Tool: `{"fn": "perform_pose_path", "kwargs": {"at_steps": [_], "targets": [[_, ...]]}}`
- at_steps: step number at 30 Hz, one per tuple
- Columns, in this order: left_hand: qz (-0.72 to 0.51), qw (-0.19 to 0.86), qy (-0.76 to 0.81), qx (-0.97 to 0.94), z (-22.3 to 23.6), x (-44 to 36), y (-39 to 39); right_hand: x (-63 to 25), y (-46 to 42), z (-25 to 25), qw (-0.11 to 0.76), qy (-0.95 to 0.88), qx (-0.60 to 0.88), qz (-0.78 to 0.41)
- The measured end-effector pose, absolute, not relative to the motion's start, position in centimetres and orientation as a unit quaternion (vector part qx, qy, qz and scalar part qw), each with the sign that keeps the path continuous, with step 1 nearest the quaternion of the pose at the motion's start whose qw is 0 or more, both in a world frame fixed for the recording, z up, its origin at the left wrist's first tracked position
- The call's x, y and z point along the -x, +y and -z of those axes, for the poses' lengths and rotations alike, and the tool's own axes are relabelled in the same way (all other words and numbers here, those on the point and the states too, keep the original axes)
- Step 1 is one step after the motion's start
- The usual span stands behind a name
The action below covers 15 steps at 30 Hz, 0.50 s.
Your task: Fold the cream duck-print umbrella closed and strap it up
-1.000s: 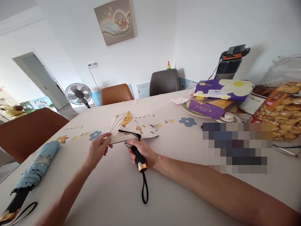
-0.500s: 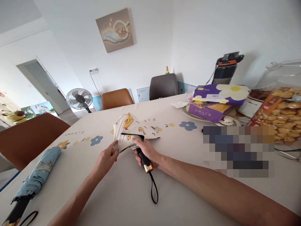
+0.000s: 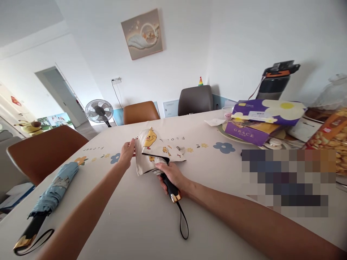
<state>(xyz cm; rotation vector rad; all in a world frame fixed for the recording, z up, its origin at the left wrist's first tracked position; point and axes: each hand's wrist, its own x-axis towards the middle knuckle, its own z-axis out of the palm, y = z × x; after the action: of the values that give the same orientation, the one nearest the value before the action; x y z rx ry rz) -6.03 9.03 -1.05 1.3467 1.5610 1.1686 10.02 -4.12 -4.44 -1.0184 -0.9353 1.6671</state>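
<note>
A white folding umbrella (image 3: 146, 164) with yellow duck prints lies half folded in the middle of the table, its canopy loose and creased. My right hand (image 3: 175, 177) is wrapped round the top of its black and gold handle (image 3: 171, 186), thumb on the canopy's lower edge. A black wrist strap hangs from the handle end. My left hand (image 3: 128, 151) is closed at the canopy's left side, fingertips on the fabric and partly hidden by it. To the left, a light blue folded umbrella (image 3: 55, 189) with a black handle lies on the table.
The white table (image 3: 121, 216) has printed flowers. Purple boxes (image 3: 244, 131) sit on a plate at the right, near a dark bottle (image 3: 275, 83) and a snack container (image 3: 340, 133). A blurred-out patch covers the right side. Chairs (image 3: 141, 112) and a fan (image 3: 99, 110) stand beyond.
My left hand has moved up along the canopy's left side, from its lower corner towards its far end. My right hand keeps its hold on the handle. The view has shifted slightly left.
</note>
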Motion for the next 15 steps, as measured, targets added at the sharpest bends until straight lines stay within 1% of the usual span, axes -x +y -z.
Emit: {"fn": "perform_pose_path", "kwargs": {"at_steps": [4, 8, 10, 15], "targets": [[-0.507, 0.358, 0.617, -0.484, 1.8, 4.5, 10.3, -10.0, -3.9, 4.8, 0.467, -0.392, 0.41, -0.678], [-0.555, 0.3, 0.616, -0.472, 2.8, 4.5, 10.8, -10.1, -3.8, 4.7, 0.471, -0.368, 0.397, -0.696], [-0.557, 0.277, 0.63, -0.465, 3.6, 4.4, 10.8, -10.2, -3.9, 4.5, 0.474, -0.358, 0.392, -0.702], [-0.529, 0.289, 0.631, -0.489, 5.8, 3.2, 10.0, -10.3, -4.1, 4.0, 0.467, -0.346, 0.377, -0.721]]}}
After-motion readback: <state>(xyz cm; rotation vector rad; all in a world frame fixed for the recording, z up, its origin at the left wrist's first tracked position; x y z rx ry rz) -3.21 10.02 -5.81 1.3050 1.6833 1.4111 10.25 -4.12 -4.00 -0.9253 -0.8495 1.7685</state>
